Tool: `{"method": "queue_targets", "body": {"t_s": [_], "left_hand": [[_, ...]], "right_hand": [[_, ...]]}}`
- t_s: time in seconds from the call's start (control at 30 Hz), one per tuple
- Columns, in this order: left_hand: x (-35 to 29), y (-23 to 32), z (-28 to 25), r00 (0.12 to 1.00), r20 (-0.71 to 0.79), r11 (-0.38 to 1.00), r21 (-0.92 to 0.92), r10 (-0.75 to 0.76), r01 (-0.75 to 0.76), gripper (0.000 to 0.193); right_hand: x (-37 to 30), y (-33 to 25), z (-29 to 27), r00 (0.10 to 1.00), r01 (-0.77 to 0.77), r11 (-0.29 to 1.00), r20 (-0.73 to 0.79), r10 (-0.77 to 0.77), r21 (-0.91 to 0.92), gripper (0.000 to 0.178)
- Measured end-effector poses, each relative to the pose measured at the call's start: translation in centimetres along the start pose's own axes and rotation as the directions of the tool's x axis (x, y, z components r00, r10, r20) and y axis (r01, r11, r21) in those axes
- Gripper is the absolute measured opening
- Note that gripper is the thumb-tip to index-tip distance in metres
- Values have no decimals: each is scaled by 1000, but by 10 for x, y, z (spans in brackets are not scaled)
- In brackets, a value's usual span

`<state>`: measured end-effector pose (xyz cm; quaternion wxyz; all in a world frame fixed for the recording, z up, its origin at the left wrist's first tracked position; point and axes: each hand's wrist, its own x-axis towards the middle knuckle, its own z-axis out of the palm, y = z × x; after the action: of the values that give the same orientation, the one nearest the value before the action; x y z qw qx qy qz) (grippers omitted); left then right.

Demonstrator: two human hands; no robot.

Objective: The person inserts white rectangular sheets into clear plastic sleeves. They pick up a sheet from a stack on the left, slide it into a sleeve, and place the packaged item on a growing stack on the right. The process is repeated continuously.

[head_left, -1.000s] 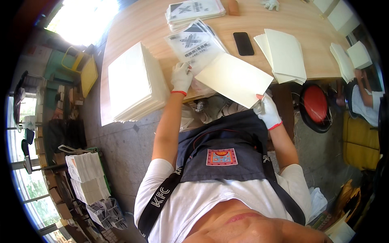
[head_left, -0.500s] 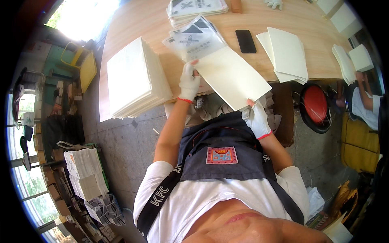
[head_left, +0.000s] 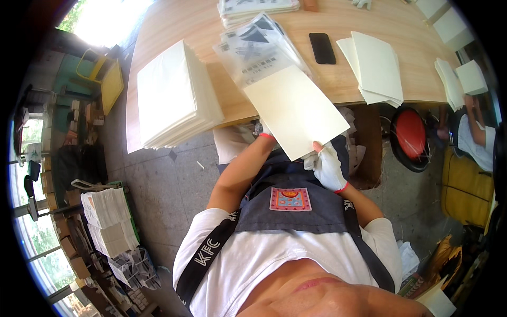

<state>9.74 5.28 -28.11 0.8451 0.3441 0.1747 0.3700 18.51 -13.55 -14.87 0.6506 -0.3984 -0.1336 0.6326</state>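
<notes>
A cream-white paper pad (head_left: 298, 113) is held slanting over the table's near edge and my lap. My right hand (head_left: 328, 170), in a white glove with bare fingertips showing, pinches its near corner with the thumb on top. Beneath the pad's left side is my left hand (head_left: 265, 128); only the glove near the red cuff shows, and its fingers are hidden. The pad's far edge meets several clear printed plastic bags (head_left: 256, 55) fanned on the table. Whether any of it sits inside a bag I cannot tell.
On the wooden table (head_left: 208, 26), a tall white paper stack (head_left: 169, 98) stands left. A black phone (head_left: 322, 48) and a smaller paper stack (head_left: 377, 68) lie right. More packed bags (head_left: 259, 13) are at the back. A red stool (head_left: 412, 138) stands near another person's arm (head_left: 475, 121).
My left hand has moved from the pad's upper left edge down and under it. The pad has come slightly nearer me, and its far edge now shows clearly against the plastic bags.
</notes>
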Motion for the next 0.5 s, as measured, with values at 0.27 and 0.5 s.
{"method": "queue_targets", "body": {"t_s": [0.27, 0.5], "left_hand": [[-56, -59, 8, 907, -415, 996, 28, -67, 86, 26], [-57, -50, 3, 889, -458, 989, 129, -12, 80, 19]], "right_hand": [[68, 37, -7, 939, -142, 982, -298, 174, 124, 18], [148, 40, 2, 981, 30, 981, -193, 8, 190, 10]]}}
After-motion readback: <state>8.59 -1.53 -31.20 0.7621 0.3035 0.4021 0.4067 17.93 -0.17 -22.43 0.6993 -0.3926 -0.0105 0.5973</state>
